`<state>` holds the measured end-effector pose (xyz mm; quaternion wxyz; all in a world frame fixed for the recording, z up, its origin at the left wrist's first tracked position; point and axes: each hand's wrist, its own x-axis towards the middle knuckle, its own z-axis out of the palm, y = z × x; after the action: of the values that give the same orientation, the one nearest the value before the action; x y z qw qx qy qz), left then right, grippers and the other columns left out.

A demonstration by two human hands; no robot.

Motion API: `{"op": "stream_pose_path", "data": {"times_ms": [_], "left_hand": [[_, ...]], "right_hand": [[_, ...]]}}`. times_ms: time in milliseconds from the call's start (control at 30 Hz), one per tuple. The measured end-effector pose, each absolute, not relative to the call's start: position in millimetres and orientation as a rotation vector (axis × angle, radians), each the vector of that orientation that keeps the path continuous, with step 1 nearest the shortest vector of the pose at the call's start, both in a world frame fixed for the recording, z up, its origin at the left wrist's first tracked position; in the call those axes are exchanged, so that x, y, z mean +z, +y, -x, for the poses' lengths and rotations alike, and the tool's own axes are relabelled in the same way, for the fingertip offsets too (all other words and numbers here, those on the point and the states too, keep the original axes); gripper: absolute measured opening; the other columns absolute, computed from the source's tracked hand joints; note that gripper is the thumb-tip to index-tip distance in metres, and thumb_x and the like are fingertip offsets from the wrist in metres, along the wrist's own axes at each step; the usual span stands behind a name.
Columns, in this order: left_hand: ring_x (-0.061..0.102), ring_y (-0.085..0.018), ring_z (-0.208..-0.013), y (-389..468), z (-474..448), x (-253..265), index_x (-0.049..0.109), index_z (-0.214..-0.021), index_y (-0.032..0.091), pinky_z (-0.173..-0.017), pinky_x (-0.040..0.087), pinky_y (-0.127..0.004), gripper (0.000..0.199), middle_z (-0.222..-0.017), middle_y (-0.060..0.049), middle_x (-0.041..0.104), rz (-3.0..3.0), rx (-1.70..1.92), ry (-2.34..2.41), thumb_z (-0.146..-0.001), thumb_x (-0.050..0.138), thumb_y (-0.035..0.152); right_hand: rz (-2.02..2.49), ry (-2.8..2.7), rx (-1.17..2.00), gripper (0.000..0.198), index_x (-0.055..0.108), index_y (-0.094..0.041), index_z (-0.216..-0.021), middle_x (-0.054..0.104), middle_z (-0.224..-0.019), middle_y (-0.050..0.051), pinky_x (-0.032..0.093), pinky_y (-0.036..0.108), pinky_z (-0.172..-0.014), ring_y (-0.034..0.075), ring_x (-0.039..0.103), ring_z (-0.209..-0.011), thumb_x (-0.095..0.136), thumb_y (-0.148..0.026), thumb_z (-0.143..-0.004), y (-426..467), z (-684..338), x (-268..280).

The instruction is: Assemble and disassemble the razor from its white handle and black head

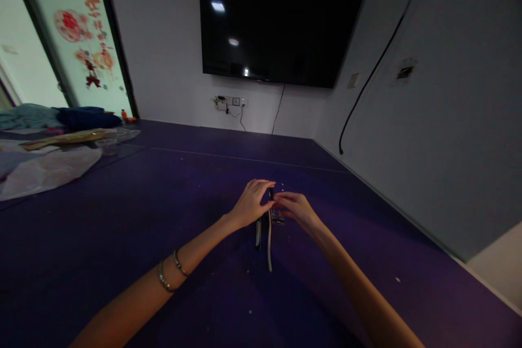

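Note:
My left hand (253,204) is pinched around a small dark piece (271,193) that stands upright between the fingertips. From the other side my right hand (299,209) meets it, thumb and fingers pressed together at the same piece. Below the fingers a pale, thin cable-like strip (269,247) runs down over the purple surface; whether it joins the dark piece is hidden by the fingers. Just left of the strip lies a slim black and silver tool (258,235), its upper end near my left hand. Several small shiny parts (278,217) sit beneath my right hand.
The purple surface (196,283) carries scattered white bits. Plastic bags (53,174) and folded cloth (87,118) lie at the far left. A television (281,22) hangs on the back wall above sockets (235,101). A black cable (367,84) dangles along the right wall.

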<state>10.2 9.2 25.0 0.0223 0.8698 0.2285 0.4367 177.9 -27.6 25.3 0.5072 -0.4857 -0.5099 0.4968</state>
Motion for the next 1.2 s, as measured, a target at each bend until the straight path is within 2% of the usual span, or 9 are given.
{"op": "stream_pose_path", "data": {"times_ms": [267,600,967,1200], "left_hand": [[0.046,-0.022,-0.113,5,-10,22,0.043,-0.117,0.022,-0.099,0.032,-0.045,0.042,-0.115,-0.007,0.055,-2.748,1.323,0.696,-0.078,0.057,0.021],[0.049,-0.021,-0.11,8,-9,14,0.047,-0.114,0.022,-0.095,0.038,-0.043,0.037,-0.112,-0.007,0.056,-2.658,1.355,0.692,-0.078,0.056,0.021],[0.053,-0.017,-0.096,7,-10,11,0.053,-0.104,0.02,-0.086,0.046,-0.036,0.026,-0.097,-0.004,0.059,-2.572,1.387,0.67,-0.079,0.054,0.013],[0.055,-0.016,-0.093,8,-9,10,0.052,-0.106,0.02,-0.084,0.046,-0.035,0.026,-0.094,-0.004,0.059,-2.55,1.421,0.67,-0.081,0.052,0.015]], "right_hand": [[1.123,-1.181,1.229,0.024,0.067,-0.015,-0.076,0.066,-0.076,0.005,0.049,0.022,-0.056,0.014,0.062,-0.067,0.071,-0.032,-0.06,-31,-173,28],[1.184,-1.256,1.1,0.023,0.068,-0.016,-0.076,0.067,-0.072,0.003,0.049,0.023,-0.051,0.014,0.062,-0.064,0.07,-0.031,-0.06,-21,-183,24],[1.194,-1.329,1.034,0.025,0.069,-0.016,-0.078,0.067,-0.075,0.004,0.047,0.024,-0.054,0.015,0.061,-0.068,0.069,-0.035,-0.062,-21,-189,28],[1.216,-1.35,1.015,0.024,0.07,-0.016,-0.08,0.066,-0.072,0.003,0.048,0.023,-0.054,0.013,0.06,-0.066,0.069,-0.031,-0.062,-23,-194,33]]}}
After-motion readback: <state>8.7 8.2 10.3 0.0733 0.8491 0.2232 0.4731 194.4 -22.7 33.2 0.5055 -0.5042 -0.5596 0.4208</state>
